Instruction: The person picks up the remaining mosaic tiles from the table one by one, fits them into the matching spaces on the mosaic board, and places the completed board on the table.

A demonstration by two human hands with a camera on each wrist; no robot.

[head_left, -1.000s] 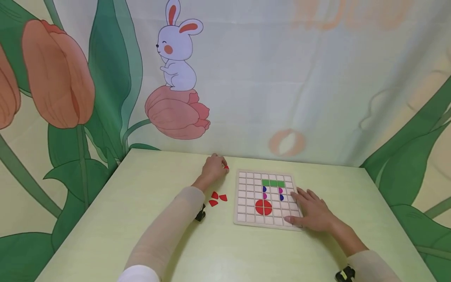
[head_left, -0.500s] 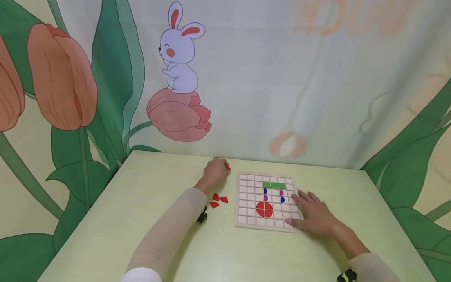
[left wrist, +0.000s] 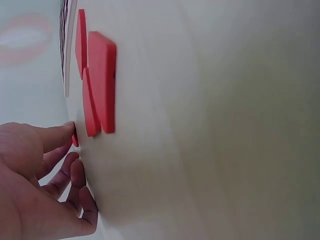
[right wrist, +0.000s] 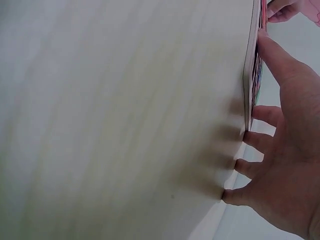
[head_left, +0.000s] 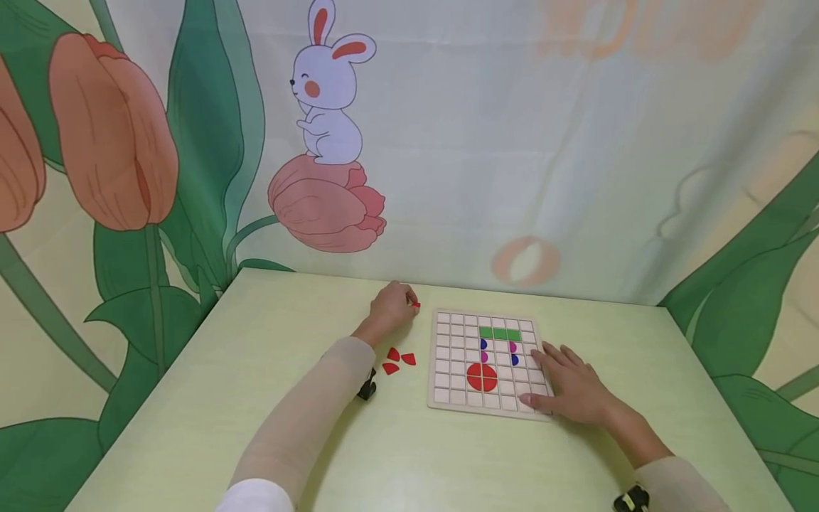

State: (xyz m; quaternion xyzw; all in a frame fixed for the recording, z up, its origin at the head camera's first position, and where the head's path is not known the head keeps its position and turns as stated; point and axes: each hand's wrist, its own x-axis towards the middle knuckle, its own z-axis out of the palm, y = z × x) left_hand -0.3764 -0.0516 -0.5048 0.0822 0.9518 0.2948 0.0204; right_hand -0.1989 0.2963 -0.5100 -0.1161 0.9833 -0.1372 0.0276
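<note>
At the table's far side, my left hand (head_left: 393, 307) pinches a small red piece (head_left: 416, 305) between thumb and fingers; in the left wrist view only a sliver of it shows at the thumb tip. Three loose red quarter-circle tiles (head_left: 408, 359) lie nearer, beside my left forearm. A pale square grid board (head_left: 443, 363) lies to their right. My right hand (head_left: 572, 384) rests spread along its right edge, with thumb and index finger on the board. The grid bears a green strip (head_left: 500, 333), blue and magenta half-circles (head_left: 512, 347), and a red circle (head_left: 482, 377) of quarter tiles.
The pale table (head_left: 358, 455) ends at a hanging cloth (head_left: 435, 178) printed with tulips and a rabbit. A black wrist device (head_left: 367, 386) shows at my left sleeve, another (head_left: 632, 499) at my right.
The whole head view shifts slightly. My left hand stays in place with the red piece, which turns a little in the fingers. The board and right hand hold still.
</note>
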